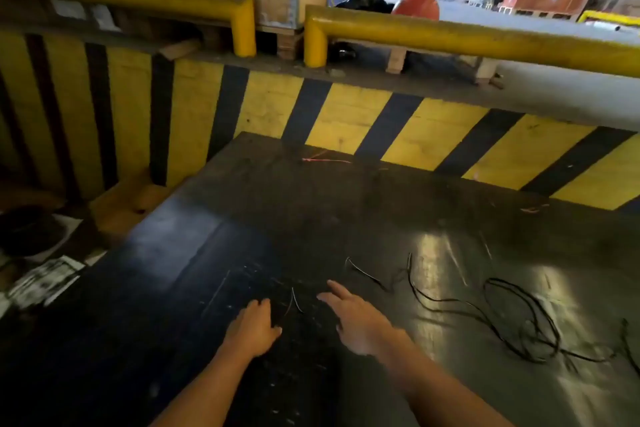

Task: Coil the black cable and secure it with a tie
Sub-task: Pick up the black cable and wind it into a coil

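On glossy dark tabletop, left hand and right hand open, empty, beside loose thin black cable.

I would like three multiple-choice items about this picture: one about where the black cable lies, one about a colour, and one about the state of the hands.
1. Where does the black cable lie on the dark tabletop?
A. To the right of the right hand
B. Between the two hands
C. Over the yellow rail

2. Which colours are the stripes on the wall behind the table?
A. Red and white
B. Yellow and black
C. Green and grey

3. What are the left hand and right hand doing?
A. Both pinch the cable
B. One holds a finished coil
C. Both are open and hold nothing

Answers:
1. A: the loose loops sprawl right of the right hand, apart from it.
2. B: slanted yellow and black bands run along the wall.
3. C: fingers are spread over the table, nothing gripped.
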The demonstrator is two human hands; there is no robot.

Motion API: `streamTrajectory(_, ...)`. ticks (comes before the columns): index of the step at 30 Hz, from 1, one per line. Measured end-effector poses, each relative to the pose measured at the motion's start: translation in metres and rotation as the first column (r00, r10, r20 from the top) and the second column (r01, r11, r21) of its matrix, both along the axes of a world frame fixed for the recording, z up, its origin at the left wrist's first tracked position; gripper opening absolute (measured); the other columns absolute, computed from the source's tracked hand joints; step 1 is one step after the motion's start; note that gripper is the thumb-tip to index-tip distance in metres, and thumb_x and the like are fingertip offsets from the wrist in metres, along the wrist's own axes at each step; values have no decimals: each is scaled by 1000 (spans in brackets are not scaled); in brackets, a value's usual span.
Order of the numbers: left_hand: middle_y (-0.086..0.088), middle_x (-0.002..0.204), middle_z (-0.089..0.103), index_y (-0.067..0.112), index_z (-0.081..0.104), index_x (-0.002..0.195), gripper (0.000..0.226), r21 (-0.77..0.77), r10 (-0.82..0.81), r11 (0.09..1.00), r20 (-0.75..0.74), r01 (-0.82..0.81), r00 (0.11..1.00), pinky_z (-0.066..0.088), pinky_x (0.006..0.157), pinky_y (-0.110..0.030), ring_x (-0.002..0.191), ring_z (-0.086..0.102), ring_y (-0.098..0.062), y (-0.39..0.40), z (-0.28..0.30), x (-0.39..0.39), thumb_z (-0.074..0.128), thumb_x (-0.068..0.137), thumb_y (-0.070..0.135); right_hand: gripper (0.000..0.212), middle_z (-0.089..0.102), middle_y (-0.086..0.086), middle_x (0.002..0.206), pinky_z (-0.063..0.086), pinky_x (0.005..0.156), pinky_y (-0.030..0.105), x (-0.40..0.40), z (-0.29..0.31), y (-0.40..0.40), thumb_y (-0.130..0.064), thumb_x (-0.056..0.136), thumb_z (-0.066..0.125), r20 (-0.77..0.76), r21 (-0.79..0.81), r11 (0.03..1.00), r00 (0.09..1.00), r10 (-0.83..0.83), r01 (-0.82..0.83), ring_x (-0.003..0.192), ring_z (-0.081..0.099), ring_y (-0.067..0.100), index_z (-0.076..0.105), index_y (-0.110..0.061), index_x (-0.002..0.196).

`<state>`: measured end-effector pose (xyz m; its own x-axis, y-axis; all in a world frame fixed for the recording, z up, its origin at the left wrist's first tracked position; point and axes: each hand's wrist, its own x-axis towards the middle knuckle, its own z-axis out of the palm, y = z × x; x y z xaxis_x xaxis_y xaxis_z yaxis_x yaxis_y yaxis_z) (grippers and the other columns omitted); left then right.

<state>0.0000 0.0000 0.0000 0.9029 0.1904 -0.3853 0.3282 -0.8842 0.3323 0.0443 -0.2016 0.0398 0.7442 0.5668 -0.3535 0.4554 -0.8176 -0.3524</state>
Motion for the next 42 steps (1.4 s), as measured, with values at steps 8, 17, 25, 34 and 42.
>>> streamTrajectory(8,-1,117,59,24,63,112,24,-87,-130,988,19,131,991,49,92,-33,103,57,-14,-14,-9,-4,59,90,32,76,21,7,155,32,111,47,-7,-28,-11,2,85,49,-165,-219,971,977,-137,99,141,25,29,14,-23,147)
streamTrajectory(17,2,78,61,20,59,80,19,-463,-146,881,-68,98,987,51,82,-31,76,60,-11,-40,43,6,49,95,23,33,56,19,124,43,96,38,-41,-23,-60,-27,92,45,-68,-340,936,990,-125,95,118,51,32,59,-6,114)
streamTrajectory(25,-4,78,74,13,60,87,11,-929,-21,366,56,60,998,51,70,-29,75,70,-15,-75,176,5,51,93,8,27,52,-2,81,41,64,22,-38,78,-127,-38,88,54,182,-40,938,925,-333,345,77,51,14,68,-16,92)
streamTrajectory(34,-10,75,75,10,64,78,29,-937,-4,-334,108,101,994,59,73,-38,72,74,-19,-155,301,-34,48,92,30,37,57,4,75,44,72,36,-41,169,-188,-36,97,38,282,183,922,880,-381,340,77,58,25,50,-19,67)
streamTrajectory(42,7,152,35,47,53,124,32,-813,427,273,581,514,693,22,111,-50,140,28,-16,-180,359,-14,34,98,46,36,50,-8,61,43,59,22,-82,219,-222,-40,95,44,143,427,863,922,-359,270,54,50,1,54,-26,64)
